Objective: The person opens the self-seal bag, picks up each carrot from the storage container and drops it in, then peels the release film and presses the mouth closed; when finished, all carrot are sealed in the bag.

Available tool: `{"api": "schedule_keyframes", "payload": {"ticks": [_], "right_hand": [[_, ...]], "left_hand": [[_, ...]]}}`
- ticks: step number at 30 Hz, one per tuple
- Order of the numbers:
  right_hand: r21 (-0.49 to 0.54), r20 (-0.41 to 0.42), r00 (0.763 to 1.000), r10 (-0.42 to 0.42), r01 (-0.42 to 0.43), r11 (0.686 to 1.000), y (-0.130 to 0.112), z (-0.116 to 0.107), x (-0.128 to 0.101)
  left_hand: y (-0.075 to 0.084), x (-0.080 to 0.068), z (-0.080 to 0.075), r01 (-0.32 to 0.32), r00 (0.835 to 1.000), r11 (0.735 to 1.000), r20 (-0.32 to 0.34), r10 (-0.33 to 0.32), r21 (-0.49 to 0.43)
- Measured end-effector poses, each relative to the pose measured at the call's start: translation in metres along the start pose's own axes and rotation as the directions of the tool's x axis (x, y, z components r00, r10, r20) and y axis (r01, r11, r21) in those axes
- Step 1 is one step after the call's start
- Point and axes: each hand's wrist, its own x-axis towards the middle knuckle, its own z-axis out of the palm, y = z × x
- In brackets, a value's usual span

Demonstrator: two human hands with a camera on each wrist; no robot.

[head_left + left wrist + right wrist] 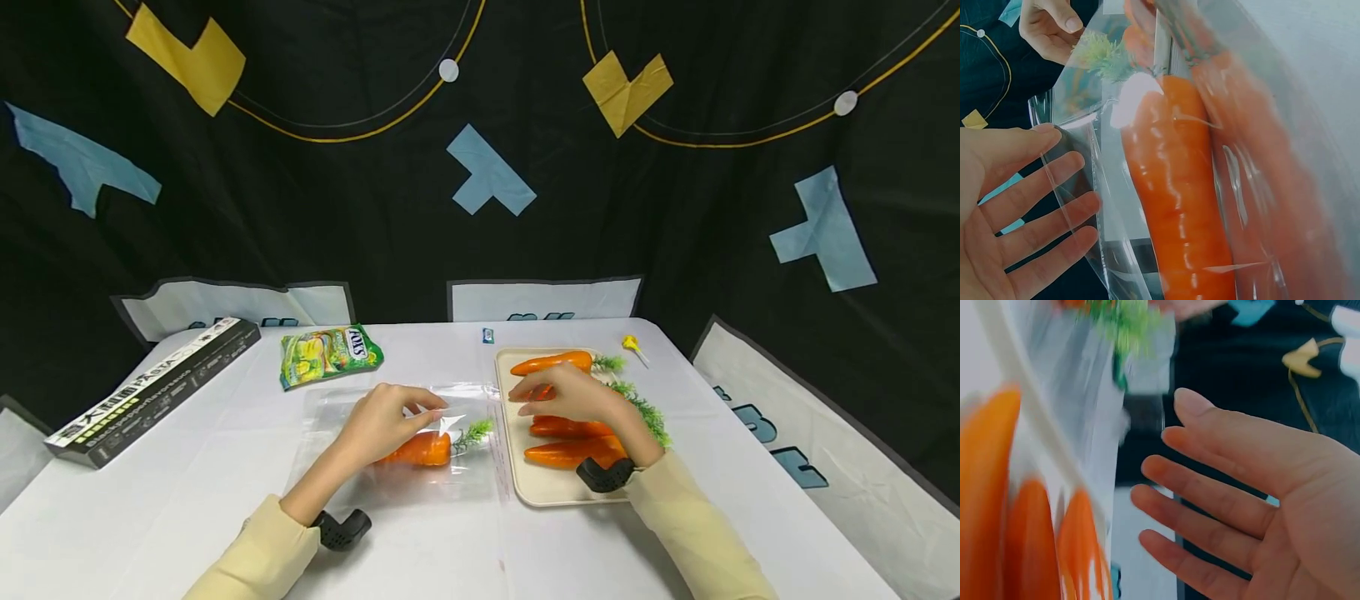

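A clear plastic bag (390,467) lies flat on the white table with an orange carrot (423,448) inside, its green top toward the tray. My left hand (386,421) rests on the bag above the carrot. In the left wrist view its fingers (1035,206) are straight and spread behind the film, beside the carrot (1172,206). My right hand (570,396) hovers open over a cream tray (540,492), its fingers pointing toward the bag's mouth. The right wrist view shows its palm (1254,500) empty. Several carrots (570,452) lie on the tray.
A long black pasta box (150,392) lies at the far left. A green sweets packet (330,354) sits behind the bag. A small yellow item (633,343) and a small blue item (488,335) lie near the table's back edge. Black patterned cloth hangs behind.
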Motion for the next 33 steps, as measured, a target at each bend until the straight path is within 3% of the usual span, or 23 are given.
{"api": "schedule_keyframes", "payload": {"ticks": [13, 22, 33], "right_hand": [[-0.072, -0.042, 0.989, 0.139, -0.141, 0.987, 0.06, -0.053, -0.011], [-0.138, 0.014, 0.983, 0.184, -0.18, 0.974, 0.088, -0.068, -0.003], [-0.115, 0.077, 0.974, 0.214, -0.204, 0.972, 0.115, -0.076, 0.009]], "left_hand": [[0.0, 0.001, 0.002, 0.009, 1.0, 1.0, 0.006, -0.009, -0.001], [0.0, 0.001, 0.002, 0.009, 1.0, 1.0, -0.005, -0.009, 0.011], [-0.001, 0.001, 0.002, 0.011, 1.0, 1.0, 0.006, -0.011, 0.008]]}}
